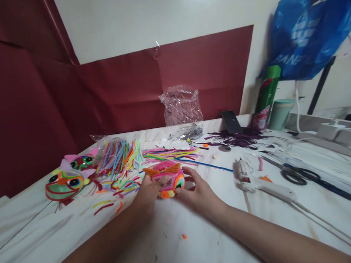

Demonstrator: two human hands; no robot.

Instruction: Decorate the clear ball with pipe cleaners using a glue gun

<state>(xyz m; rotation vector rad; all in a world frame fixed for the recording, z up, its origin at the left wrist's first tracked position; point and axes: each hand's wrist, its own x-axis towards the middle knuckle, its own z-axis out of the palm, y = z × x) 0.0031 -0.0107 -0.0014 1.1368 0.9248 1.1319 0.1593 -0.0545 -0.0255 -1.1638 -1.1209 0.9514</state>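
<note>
Between my two hands is a pink and orange pipe-cleaner animal craft (171,177), with orange ear-like pieces on top and a dark eye at its right side. My left hand (153,186) grips its left side, the thumb lying across the top. On the right side, my right hand (193,186) has its fingers and thumb curled around the edge. Behind the craft lie bundled pipe cleaners (170,154) in pink and yellow, and a blue pipe cleaner (205,164) stretches away to the right.
Two similar animal crafts, one in front (65,185), stand at the left beside bagged colourful pipe cleaners (118,154). To the right are a hot glue gun (263,186) with its cord, and scissors (306,175). Purple strands (241,137), a phone (232,122) and a green can (268,95) sit farther back.
</note>
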